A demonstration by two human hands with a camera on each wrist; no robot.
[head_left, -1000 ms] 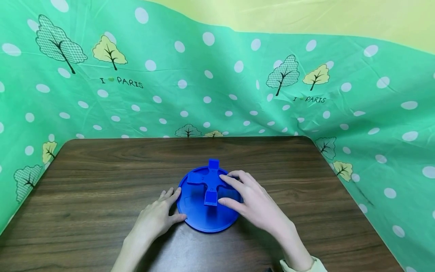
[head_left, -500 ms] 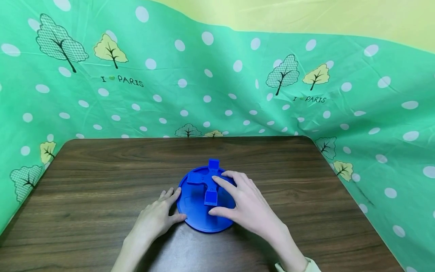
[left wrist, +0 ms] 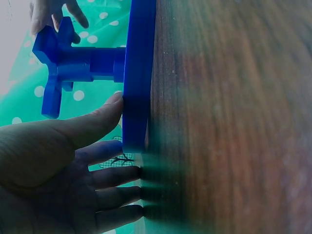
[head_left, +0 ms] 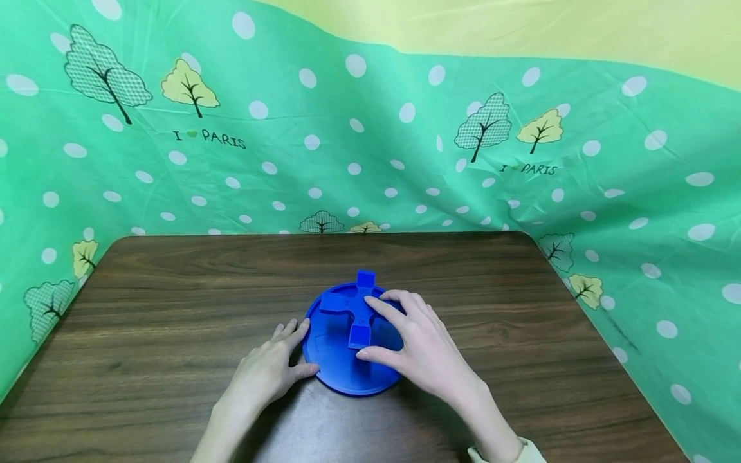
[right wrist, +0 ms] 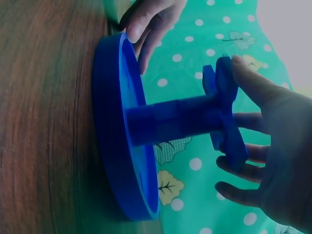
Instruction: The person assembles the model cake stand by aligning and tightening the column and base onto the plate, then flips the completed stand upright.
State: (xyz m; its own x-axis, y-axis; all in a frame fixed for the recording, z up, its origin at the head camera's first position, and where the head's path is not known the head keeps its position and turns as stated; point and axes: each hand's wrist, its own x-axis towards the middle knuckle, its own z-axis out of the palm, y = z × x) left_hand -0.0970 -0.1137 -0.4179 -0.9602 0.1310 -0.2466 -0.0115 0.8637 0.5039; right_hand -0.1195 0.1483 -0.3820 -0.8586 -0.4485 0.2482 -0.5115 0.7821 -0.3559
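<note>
A blue round base (head_left: 338,370) with a raised rim lies on the table. From its middle rises a blue post (right wrist: 170,119), topped by a blue cross-shaped handle (head_left: 356,307) with several down-bent arms. My left hand (head_left: 269,363) rests at the base's left edge, thumb and forefinger touching the rim, the other fingers stretched out alongside. My right hand (head_left: 425,347) holds the handle from the right: its thumb is at the near arm's tip and the forefinger lies on top. In the right wrist view, other fingers curve behind the handle. The handle's right arm is hidden in the head view.
The brown wood-grain table (head_left: 202,276) extends around the base. A green dotted cloth (head_left: 370,148) printed with trees hangs behind it and along both sides. A pale sleeve cuff (head_left: 523,450) shows at the right wrist.
My right hand has shifted left over the handle, its forefinger moving onto the top and its thumb nearer the front arm. The left hand, base and handle have stayed in place.
</note>
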